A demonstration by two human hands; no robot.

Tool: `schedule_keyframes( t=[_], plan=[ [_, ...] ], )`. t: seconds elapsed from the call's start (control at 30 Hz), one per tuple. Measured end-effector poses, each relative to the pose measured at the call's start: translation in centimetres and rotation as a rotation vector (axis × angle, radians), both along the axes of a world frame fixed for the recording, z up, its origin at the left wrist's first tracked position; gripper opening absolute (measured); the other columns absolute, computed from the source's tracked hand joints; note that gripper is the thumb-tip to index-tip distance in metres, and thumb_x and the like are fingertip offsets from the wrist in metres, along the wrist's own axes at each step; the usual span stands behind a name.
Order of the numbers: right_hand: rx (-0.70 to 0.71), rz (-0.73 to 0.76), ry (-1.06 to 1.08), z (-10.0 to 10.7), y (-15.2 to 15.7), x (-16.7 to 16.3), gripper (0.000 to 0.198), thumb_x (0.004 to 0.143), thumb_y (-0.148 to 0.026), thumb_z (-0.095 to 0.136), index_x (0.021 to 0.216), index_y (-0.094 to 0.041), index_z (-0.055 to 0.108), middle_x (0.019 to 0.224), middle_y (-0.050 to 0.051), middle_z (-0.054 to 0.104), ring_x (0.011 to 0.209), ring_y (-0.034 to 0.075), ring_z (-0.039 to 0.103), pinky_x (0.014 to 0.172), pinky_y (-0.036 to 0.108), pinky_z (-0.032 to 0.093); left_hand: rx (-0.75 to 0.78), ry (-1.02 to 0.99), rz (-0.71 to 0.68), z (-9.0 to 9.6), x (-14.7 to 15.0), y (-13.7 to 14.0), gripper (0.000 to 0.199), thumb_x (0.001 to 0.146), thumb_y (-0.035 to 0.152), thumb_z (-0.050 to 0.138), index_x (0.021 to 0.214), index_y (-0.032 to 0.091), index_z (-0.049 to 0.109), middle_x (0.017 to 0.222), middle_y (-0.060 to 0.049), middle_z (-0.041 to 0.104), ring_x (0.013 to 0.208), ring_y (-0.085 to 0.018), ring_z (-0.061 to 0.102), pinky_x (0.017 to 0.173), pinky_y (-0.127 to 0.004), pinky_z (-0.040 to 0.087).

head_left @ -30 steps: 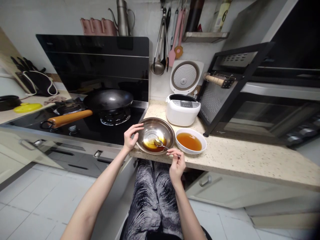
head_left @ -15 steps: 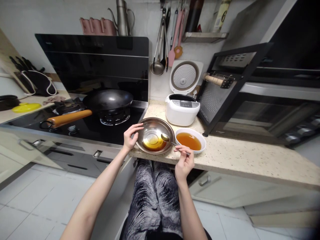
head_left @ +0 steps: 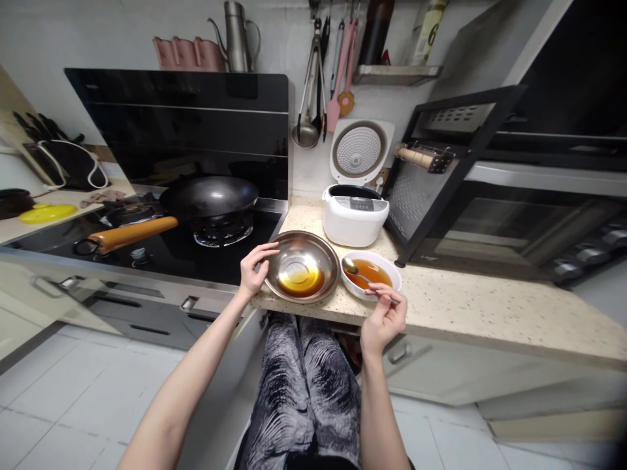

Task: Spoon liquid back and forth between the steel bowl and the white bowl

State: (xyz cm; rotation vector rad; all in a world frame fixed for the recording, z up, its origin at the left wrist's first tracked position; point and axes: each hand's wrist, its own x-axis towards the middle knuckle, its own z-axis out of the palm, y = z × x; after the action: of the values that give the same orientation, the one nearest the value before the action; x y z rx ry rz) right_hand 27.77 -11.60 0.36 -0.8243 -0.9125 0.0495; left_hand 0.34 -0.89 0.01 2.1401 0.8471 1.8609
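Observation:
A stainless steel bowl (head_left: pixel 321 251) stands at the counter's front edge with some amber liquid pooled in its bottom. My left hand (head_left: pixel 253 271) grips its left rim, fingers over the edge. In my right hand (head_left: pixel 383 320), a metal spoon (head_left: pixel 349 266) is pinched by its handle between thumb and fingers. The spoon's head is over the left side of a white bowl (head_left: pixel 399 281), which holds more of the amber liquid. Whether the spoon touches that liquid, I cannot tell. The two bowls sit side by side.
Behind the bowls is a white rice cooker (head_left: pixel 355 222) with its lid raised. A black wok (head_left: pixel 210 196) with a wooden handle (head_left: pixel 137 235) rests on the stove to the left. An oven (head_left: pixel 529 222) stands to the right. Utensils, including metal tongs (head_left: pixel 313 72), hang on the wall.
My right hand has moved right with the spoon, taking its head from over the steel bowl to over the white bowl. My left hand has stayed on the steel bowl's rim.

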Motion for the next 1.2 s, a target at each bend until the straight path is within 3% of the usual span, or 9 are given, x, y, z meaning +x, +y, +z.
schedule_keyframes(
  t=[0.17,0.43,0.7,0.83,1.0,1.2],
  plan=[
    [-0.004,-0.048,-0.080,-0.8,0.2,0.7,0.021,0.105,-0.033,0.051,0.092,-0.021,0.060,0.089,0.005,0.068,0.080,0.017,0.068,0.075,0.034,0.056,0.009,-0.001,-0.013,0.0,0.0,0.0,0.032,0.099,0.039,0.055,0.110,0.020,0.079,0.125,-0.014,0.075,0.115,-0.030,0.071,0.101,-0.049,0.055],
    [0.028,-0.098,-0.486,-2.4,0.7,1.9,0.015,0.103,-0.022,0.049,0.098,-0.023,0.064,0.092,0.007,0.073,0.089,0.022,0.072,0.081,0.042,0.058,0.014,-0.001,-0.014,0.0,0.0,0.0,0.033,0.099,0.040,0.056,0.110,0.020,0.079,0.126,-0.014,0.074,0.115,-0.030,0.071,0.100,-0.049,0.056],
    [0.066,-0.104,-0.738,-2.8,0.8,2.2,0.030,0.097,-0.009,0.047,0.114,-0.025,0.066,0.101,0.009,0.076,0.091,0.023,0.072,0.079,0.042,0.058,0.001,0.002,0.001,0.0,0.0,0.0,0.035,0.099,0.044,0.055,0.109,0.020,0.079,0.125,-0.014,0.075,0.115,-0.031,0.071,0.100,-0.050,0.056],
    [0.069,-0.133,-0.687,-2.9,0.7,2.1,0.024,0.099,-0.012,0.048,0.107,-0.025,0.066,0.097,0.008,0.076,0.089,0.023,0.073,0.078,0.042,0.058,-0.004,0.002,0.001,0.1,0.1,0.0,0.036,0.098,0.044,0.055,0.108,0.020,0.079,0.124,-0.014,0.075,0.114,-0.031,0.071,0.100,-0.050,0.056],
    [0.112,-0.198,-0.439,-2.4,0.0,0.9,0.014,0.103,-0.021,0.049,0.101,-0.024,0.063,0.091,0.006,0.072,0.086,0.020,0.071,0.077,0.040,0.058,0.000,-0.001,-0.011,0.1,0.1,0.0,0.034,0.098,0.041,0.055,0.109,0.020,0.079,0.125,-0.014,0.075,0.115,-0.031,0.071,0.101,-0.050,0.055],
    [0.063,-0.064,-0.164,-1.7,-1.3,-1.2,0.018,0.106,-0.034,0.049,0.094,-0.023,0.058,0.086,0.004,0.069,0.077,0.018,0.069,0.071,0.036,0.057,-0.002,0.009,0.003,0.1,0.0,0.0,0.036,0.099,0.044,0.054,0.108,0.020,0.079,0.124,-0.014,0.075,0.115,-0.031,0.071,0.101,-0.050,0.056]
  ],
)
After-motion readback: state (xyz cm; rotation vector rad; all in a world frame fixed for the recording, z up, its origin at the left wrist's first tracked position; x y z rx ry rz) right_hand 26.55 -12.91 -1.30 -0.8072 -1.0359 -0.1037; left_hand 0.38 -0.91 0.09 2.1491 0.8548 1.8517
